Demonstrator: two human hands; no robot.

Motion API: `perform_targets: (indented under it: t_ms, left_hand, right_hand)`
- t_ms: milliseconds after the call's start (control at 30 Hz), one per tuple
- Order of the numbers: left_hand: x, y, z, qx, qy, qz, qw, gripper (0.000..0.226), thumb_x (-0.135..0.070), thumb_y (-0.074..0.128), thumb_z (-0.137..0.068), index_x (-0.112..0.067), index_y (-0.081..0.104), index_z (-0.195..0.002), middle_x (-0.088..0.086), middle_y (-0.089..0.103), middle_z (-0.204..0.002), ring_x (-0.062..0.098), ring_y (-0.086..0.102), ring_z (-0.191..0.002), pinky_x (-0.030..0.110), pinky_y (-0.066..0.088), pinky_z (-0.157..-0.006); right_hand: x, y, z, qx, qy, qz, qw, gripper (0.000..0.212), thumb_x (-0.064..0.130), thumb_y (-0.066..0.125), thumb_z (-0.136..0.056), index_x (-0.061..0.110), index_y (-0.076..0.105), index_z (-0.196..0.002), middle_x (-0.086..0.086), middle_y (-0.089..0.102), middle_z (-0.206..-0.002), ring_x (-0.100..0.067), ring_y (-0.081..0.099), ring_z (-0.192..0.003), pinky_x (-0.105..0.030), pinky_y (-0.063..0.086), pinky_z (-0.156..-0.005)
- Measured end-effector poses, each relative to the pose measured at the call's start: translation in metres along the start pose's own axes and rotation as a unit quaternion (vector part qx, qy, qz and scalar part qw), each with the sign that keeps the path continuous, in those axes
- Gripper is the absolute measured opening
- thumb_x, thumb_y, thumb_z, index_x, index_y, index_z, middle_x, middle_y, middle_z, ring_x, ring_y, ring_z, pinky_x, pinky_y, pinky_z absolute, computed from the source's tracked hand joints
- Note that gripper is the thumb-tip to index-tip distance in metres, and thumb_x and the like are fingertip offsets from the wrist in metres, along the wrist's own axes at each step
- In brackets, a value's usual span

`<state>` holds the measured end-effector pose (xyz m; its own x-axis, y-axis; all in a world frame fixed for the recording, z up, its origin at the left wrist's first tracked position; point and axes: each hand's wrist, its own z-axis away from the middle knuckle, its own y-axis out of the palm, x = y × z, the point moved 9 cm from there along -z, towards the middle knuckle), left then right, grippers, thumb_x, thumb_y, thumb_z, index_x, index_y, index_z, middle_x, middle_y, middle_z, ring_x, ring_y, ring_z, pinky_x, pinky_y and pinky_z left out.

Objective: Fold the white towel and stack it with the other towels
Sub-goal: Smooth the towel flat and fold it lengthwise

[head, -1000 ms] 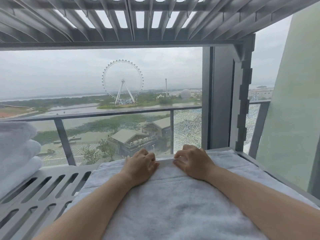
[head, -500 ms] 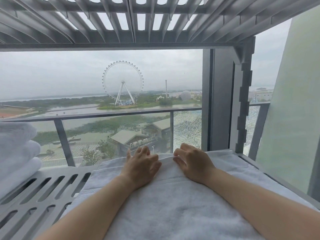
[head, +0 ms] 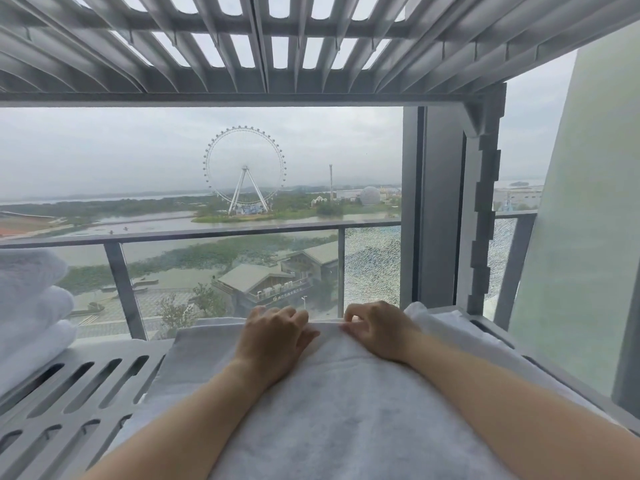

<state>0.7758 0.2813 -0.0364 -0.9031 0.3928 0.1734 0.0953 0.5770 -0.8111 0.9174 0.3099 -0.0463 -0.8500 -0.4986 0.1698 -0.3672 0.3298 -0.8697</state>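
The white towel [head: 346,403] lies spread on a grey slatted shelf [head: 86,393], with a folded upper layer over a wider lower layer. My left hand [head: 273,337] and my right hand [head: 379,329] sit side by side at the far edge of the upper layer, fingers curled and pinching that edge. A stack of folded white towels [head: 31,306] stands at the far left of the shelf, apart from both hands.
A second slatted shelf [head: 277,39] hangs low overhead. Behind the shelf is a window with a glass balcony railing [head: 207,233]. A grey frame post [head: 446,209] and a pale wall panel [head: 581,237] close off the right side.
Both hands have curled their fingers tighter on the far edge of the towel's upper layer and shifted slightly forward. The towel stack has not moved.
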Motion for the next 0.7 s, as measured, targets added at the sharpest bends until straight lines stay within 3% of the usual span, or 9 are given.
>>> perform_targets:
  t_ms: [100,200,267,367,467,567,700]
  left_hand:
    - [-0.003,-0.011,0.001,-0.049,0.015,0.012,0.999,0.035,-0.051,0.042,-0.091,-0.019,0.058,-0.091,0.002,0.066,-0.093,0.027,0.062,-0.091,0.034,0.041,-0.082]
    - [-0.008,-0.021,0.004,-0.085,0.034,0.016,0.996,0.030,-0.045,0.054,-0.087,-0.016,0.060,-0.081,0.005,0.065,-0.078,0.028,0.064,-0.076,0.034,0.046,-0.070]
    - [-0.012,-0.026,0.005,-0.099,0.044,0.002,0.994,0.028,-0.041,0.062,-0.083,-0.014,0.060,-0.074,0.005,0.064,-0.069,0.028,0.064,-0.065,0.034,0.048,-0.060]
    - [-0.017,-0.035,0.006,-0.111,0.051,-0.025,0.992,0.028,-0.037,0.074,-0.075,-0.014,0.058,-0.067,0.002,0.060,-0.059,0.025,0.061,-0.053,0.031,0.047,-0.048]
    - [-0.020,-0.040,0.006,-0.126,0.048,-0.034,0.990,0.030,-0.033,0.081,-0.066,-0.014,0.059,-0.070,0.001,0.059,-0.057,0.023,0.060,-0.050,0.029,0.044,-0.041]
    - [-0.017,-0.039,0.006,-0.126,0.037,-0.018,0.991,0.030,-0.032,0.081,-0.066,-0.012,0.062,-0.078,0.000,0.064,-0.062,0.022,0.063,-0.052,0.028,0.046,-0.043]
    - [-0.021,-0.036,0.005,-0.122,0.060,-0.062,0.989,0.027,-0.035,0.083,-0.063,-0.019,0.061,-0.066,-0.003,0.060,-0.056,0.018,0.060,-0.049,0.024,0.044,-0.042]
  right_hand:
    - [-0.006,0.003,0.001,0.020,0.014,-0.024,0.999,0.019,0.048,0.051,-0.089,0.032,0.057,-0.098,-0.002,0.068,-0.089,-0.023,0.062,-0.086,-0.027,0.039,-0.068]
    - [0.000,0.004,0.003,0.025,-0.005,-0.008,1.000,0.037,0.055,0.048,-0.088,0.038,0.050,-0.120,-0.002,0.067,-0.112,-0.024,0.060,-0.103,-0.029,0.043,-0.078]
    - [0.003,0.003,0.004,0.023,-0.014,0.005,1.000,0.043,0.058,0.047,-0.087,0.037,0.050,-0.125,-0.001,0.064,-0.121,-0.024,0.058,-0.109,-0.032,0.045,-0.086]
    - [0.008,-0.003,0.004,-0.008,-0.039,0.013,0.999,0.034,0.053,0.048,-0.088,0.027,0.061,-0.106,-0.001,0.067,-0.108,-0.023,0.061,-0.097,-0.028,0.043,-0.076]
    - [0.014,-0.007,0.006,-0.047,-0.073,0.039,0.995,0.032,0.047,0.047,-0.092,0.018,0.060,-0.092,-0.003,0.067,-0.093,-0.024,0.060,-0.084,-0.026,0.035,-0.064]
    - [0.018,-0.011,0.007,-0.064,-0.086,0.048,0.993,0.032,0.044,0.046,-0.094,0.015,0.057,-0.086,-0.005,0.066,-0.086,-0.023,0.059,-0.077,-0.025,0.031,-0.063]
    - [0.019,-0.012,0.008,-0.071,-0.083,0.052,0.993,0.033,0.043,0.044,-0.095,0.013,0.056,-0.087,-0.006,0.065,-0.087,-0.024,0.058,-0.079,-0.026,0.031,-0.064]
